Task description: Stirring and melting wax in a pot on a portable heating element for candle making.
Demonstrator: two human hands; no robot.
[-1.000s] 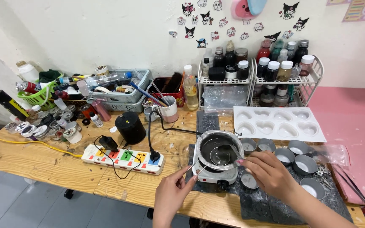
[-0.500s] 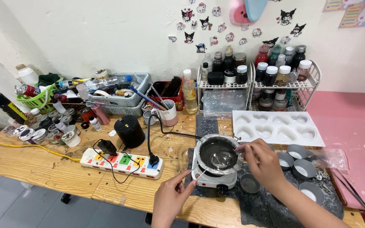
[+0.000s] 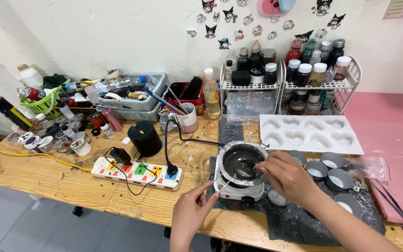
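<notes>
The right hand (image 3: 288,175) pinched a small metal spoon (image 3: 247,164) in the round steel melting pot (image 3: 241,161) on the white hotplate (image 3: 237,190). The left hand (image 3: 193,212) gripped the pot's thin wire handle (image 3: 221,179). This looked like stirring; steadiness was needed.

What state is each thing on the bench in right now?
Pot: on the small hotplate, dark liquid inside.
Spoon: in the pot, held by the right hand.
Left hand: pinching the pot's thin handle.
Heart mould: cavities empty.
Power strip: two plugs in.
Small tins: open, pale filling.
</notes>
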